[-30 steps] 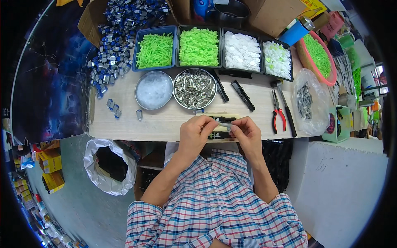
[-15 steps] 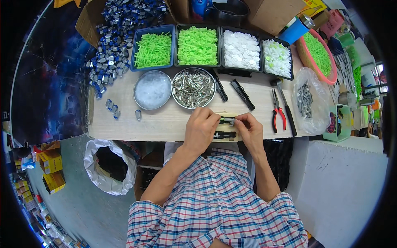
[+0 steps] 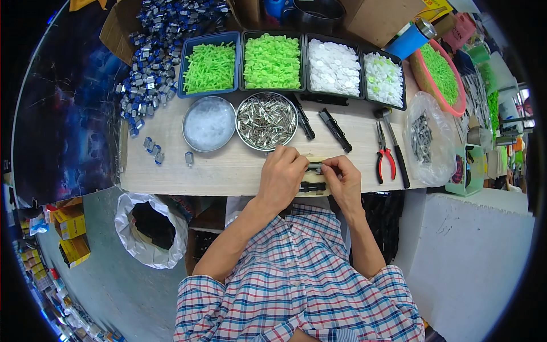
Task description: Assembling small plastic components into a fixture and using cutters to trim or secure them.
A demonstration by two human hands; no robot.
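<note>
Four trays (image 3: 272, 35) sit in a row at the back of the table (image 3: 228, 171). Two round bowls (image 3: 266, 121) sit in front. Pliers (image 3: 383, 159) lie to the right.

Free room: bare strip of the bench (image 3: 228, 171) in front, left of the left hand (image 3: 283, 178), only few small metal clips (image 3: 154, 149) lie there. Behind the hands, way is blocked by round tin of metal pins (image 3: 266, 121) & tin of white bits (image 3: 209, 123); further back a row of trays (image 3: 290, 60). Right of the right hand (image 3: 343, 183): narrow gap, then red pliers (image 3: 382, 161), hammer (image 3: 393, 145), plastic bag (image 3: 430, 139). Two black tools (image 3: 335, 130) lie between tins & pliers.
</note>
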